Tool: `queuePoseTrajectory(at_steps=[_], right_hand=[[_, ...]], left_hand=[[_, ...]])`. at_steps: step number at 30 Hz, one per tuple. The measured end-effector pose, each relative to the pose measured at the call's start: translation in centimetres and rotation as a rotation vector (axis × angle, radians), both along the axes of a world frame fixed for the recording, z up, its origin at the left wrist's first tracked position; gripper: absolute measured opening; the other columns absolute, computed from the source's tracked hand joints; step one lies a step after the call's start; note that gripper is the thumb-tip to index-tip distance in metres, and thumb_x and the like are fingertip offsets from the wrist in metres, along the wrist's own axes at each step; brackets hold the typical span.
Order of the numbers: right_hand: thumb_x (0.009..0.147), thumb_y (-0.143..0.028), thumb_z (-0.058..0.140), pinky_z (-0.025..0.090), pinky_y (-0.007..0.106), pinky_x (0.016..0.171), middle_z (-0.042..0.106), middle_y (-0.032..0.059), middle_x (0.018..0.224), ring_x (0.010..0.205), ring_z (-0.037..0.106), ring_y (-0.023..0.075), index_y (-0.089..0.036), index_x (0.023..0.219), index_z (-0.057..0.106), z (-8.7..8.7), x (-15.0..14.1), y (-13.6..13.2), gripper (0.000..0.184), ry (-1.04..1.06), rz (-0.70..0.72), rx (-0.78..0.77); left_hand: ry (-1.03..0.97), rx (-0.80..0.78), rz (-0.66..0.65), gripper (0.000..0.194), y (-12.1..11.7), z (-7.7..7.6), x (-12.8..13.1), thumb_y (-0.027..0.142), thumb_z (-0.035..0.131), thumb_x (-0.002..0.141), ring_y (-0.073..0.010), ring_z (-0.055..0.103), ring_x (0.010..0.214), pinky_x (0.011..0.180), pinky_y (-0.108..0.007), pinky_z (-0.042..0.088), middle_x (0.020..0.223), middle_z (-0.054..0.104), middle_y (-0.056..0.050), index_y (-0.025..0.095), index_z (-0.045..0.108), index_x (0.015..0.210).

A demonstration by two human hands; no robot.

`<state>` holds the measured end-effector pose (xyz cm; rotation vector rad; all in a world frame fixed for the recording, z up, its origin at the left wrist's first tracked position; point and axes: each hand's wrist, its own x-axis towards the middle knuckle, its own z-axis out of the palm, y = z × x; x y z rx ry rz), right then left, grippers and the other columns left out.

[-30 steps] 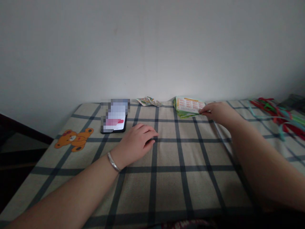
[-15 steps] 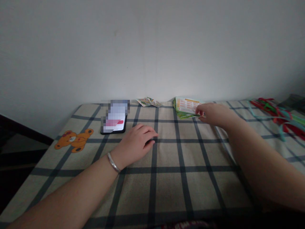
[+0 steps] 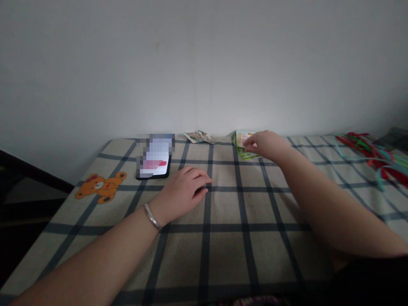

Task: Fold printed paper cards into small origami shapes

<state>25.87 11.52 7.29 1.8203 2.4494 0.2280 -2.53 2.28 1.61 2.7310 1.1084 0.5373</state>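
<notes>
My left hand [image 3: 186, 189] rests on the checked cloth, a silver bangle at its wrist. Its fingers are loosely curved, the thumb stands apart from them, and nothing is held. Further back, my right hand [image 3: 266, 144] lies over a stack of green and white printed packets [image 3: 239, 148] by the wall. Its thumb and fingers are slightly apart, pointing left across the top packet, and they cover the stack's right part. Whether the fingertips press on the packet is hard to see. A phone [image 3: 161, 168] with a lit, partly blurred screen leans just beyond my left hand.
Several crumpled packet pieces [image 3: 200, 137] lie against the wall [image 3: 204, 63] between phone and stack. An orange bear picture [image 3: 102, 187] is on the cloth at left. Red, green and pale blue ribbons [image 3: 379, 159] lie at the far right. The checked tablecloth [image 3: 223, 250] covers the table.
My right hand has moved left, from the stack's right edge to over its middle, and now hides more of the top packet. My left hand has stayed in place.
</notes>
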Motion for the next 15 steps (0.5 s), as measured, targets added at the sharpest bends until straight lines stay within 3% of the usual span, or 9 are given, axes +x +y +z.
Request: queuePoseTrajectory(at_steps=[4, 9, 13, 15], right_hand=[[0.088, -0.035, 0.054, 0.045, 0.028, 0.07, 0.077, 0.0, 0.096, 0.084, 0.068, 0.0203, -0.03, 0.101, 0.077, 0.5, 0.5, -0.3, 0.026, 0.03, 0.042, -0.023], [0.087, -0.037, 0.052, 0.042, 0.028, 0.061, 0.076, 0.0013, 0.086, 0.073, 0.066, 0.0192, -0.029, 0.094, 0.078, 0.0, 0.6, -0.4, 0.028, 0.044, -0.025, 0.031], [0.088, -0.035, 0.046, 0.035, 0.028, 0.054, 0.074, 0.0074, 0.093, 0.074, 0.064, 0.02, -0.022, 0.092, 0.075, -0.6, 0.0, -1.4, 0.032, 0.023, -0.093, 0.144], [0.09, -0.033, 0.043, 0.032, 0.028, 0.052, 0.073, 0.0077, 0.1, 0.08, 0.064, 0.0204, -0.022, 0.093, 0.073, -0.8, -0.3, -2.1, 0.032, 0.028, -0.094, 0.278]], left_hand=[[0.002, -0.009, 0.0, 0.023, 0.0, 0.0, 0.0, 0.019, 0.054, 0.09, -0.022, 0.053, 0.108, 0.098, -0.044, 0.045, 0.111, 0.063, -0.004, 0.023, 0.065, 0.11], [-0.004, -0.002, -0.005, 0.024, 0.1, -0.1, 0.0, 0.019, 0.055, 0.089, -0.0218, 0.053, 0.107, 0.098, -0.044, 0.045, 0.11, 0.063, -0.004, 0.024, 0.064, 0.111], [-0.004, 0.009, -0.006, 0.023, 0.1, -0.1, 0.0, 0.019, 0.055, 0.089, -0.0217, 0.054, 0.106, 0.097, -0.044, 0.046, 0.11, 0.063, -0.004, 0.024, 0.064, 0.11], [0.002, 0.009, -0.005, 0.023, 0.1, -0.1, 0.0, 0.019, 0.055, 0.089, -0.0217, 0.053, 0.107, 0.097, -0.043, 0.046, 0.11, 0.063, -0.004, 0.024, 0.064, 0.11]])
